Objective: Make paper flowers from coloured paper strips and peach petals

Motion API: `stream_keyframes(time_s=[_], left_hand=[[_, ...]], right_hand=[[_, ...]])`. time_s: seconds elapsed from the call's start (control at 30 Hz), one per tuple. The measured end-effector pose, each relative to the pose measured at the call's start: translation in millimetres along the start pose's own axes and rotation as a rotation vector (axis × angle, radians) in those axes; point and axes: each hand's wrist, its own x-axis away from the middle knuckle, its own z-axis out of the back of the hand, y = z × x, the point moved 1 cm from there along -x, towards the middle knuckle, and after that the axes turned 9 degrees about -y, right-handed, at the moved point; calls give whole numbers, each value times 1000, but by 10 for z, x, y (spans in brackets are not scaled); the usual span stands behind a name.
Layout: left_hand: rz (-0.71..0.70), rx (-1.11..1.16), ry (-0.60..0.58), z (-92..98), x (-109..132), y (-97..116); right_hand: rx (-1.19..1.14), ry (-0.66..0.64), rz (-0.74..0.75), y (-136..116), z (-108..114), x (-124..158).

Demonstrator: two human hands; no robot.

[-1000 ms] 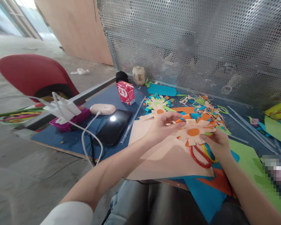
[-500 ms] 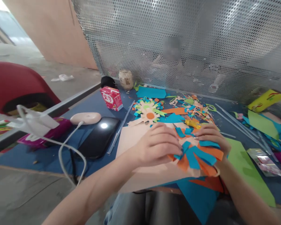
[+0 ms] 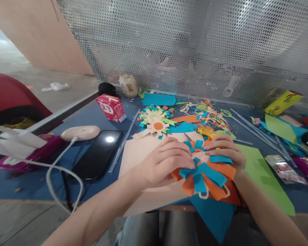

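Note:
Between my two hands is a paper flower (image 3: 202, 174) with blue and orange strips around a pale peach middle. My left hand (image 3: 166, 162) grips its left side, fingers curled over the strips. On the opposite side my right hand (image 3: 224, 150) has its fingers bent onto the flower's upper edge; the thumb is hidden. Pale strips curl out below the orange ones. Under the flower lies a peach paper sheet (image 3: 138, 157). Blue paper (image 3: 215, 218) hangs over the table's front edge. Finished-looking layered paper flowers (image 3: 157, 124) with an orange centre lie behind my left hand.
At the left are a black phone (image 3: 99, 153), a white cable (image 3: 51, 167) and a pink box (image 3: 111, 108). Paper scraps (image 3: 210, 114) pile at the back, before a perforated metal panel (image 3: 149, 44). Green paper (image 3: 264, 181), clear sticks (image 3: 256, 133) and a yellow box (image 3: 283, 102) lie right.
The view has shifted slightly, so most things sit further left. The flower is tilted a little differently, and more curled pale strips show at its lower edge. Both hands keep hold.

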Motion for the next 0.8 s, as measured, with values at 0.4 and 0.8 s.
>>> stream_keyframes(time_s=[0.4,0.8], left_hand=[[83,-3,12,19,-14,-18],[175,10,54,-7,28,-50]], right_hand=[[17,-16,-59,-25,-2,-20],[1,-13,-77,-16,-2,-39]])
